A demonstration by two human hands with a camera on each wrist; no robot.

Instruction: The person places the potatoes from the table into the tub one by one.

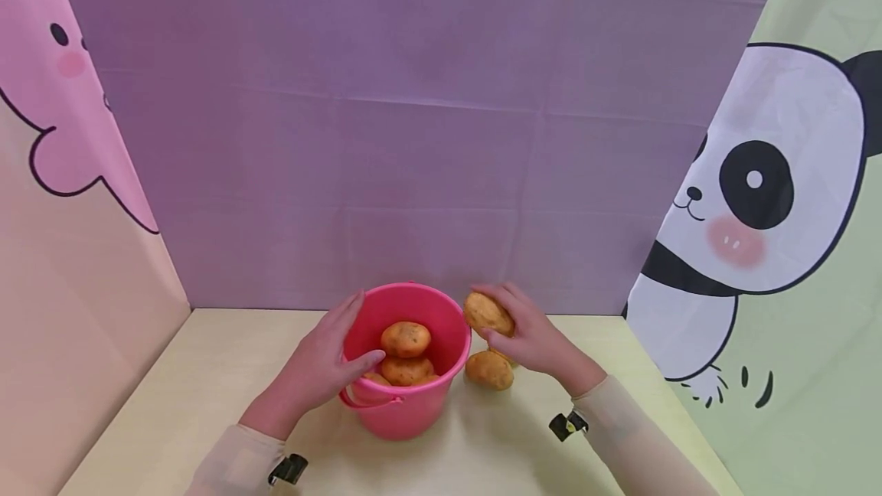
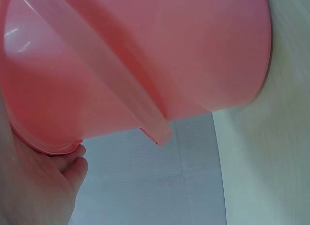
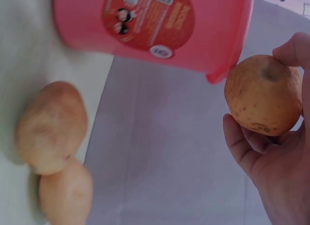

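Observation:
A pink bucket (image 1: 430, 396) stands on the table with several potatoes in it, the topmost potato (image 1: 406, 339) in plain sight. My left hand (image 1: 324, 354) rests at the bucket's left rim, fingers nearly straight and thumb reaching over the near rim. In the left wrist view its fingertips (image 2: 77, 169) lie right at the rim. My right hand (image 1: 534, 335) grips a potato (image 3: 264, 95) between thumb and fingers, just right of the rim and at about its height. Below that hand, a potato (image 1: 489, 370) lies on the table, touching another potato (image 3: 67, 193) partly hidden behind it.
The bucket's handle (image 2: 111, 70) hangs down at its near left side. A round label (image 3: 147, 17) shows on its wall. Behind the table (image 1: 172, 389) rises a purple backdrop (image 1: 427, 136), with printed side panels, one bearing a panda (image 1: 806, 236).

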